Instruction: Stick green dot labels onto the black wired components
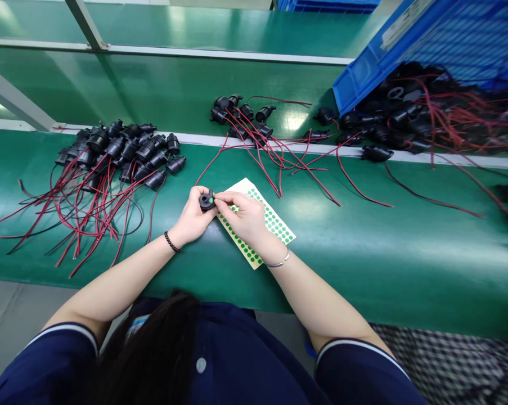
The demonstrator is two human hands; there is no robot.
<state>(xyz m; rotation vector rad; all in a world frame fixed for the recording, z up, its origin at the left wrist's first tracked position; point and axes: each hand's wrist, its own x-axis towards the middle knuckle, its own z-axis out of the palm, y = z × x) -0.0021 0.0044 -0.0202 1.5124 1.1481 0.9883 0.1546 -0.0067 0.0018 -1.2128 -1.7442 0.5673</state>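
Near the middle of the green bench, my left hand is closed around a round black plastic part with a red wire, its ringed end turned up. A small green dot sticker shows on that part's right side. The fingertips of my right hand are pinched together at the dot's edge and touch the part. Whether the fingertips still grip the sticker is too small to make out. Beneath my right hand lies a pale sheet of green dot stickers, partly covered by the hand and wrist.
A heap of black parts with red and black wires lies to the left. A smaller group of such parts sits beyond my hands. At the right, a tipped blue crate spills many more. A white metal rail crosses the bench.
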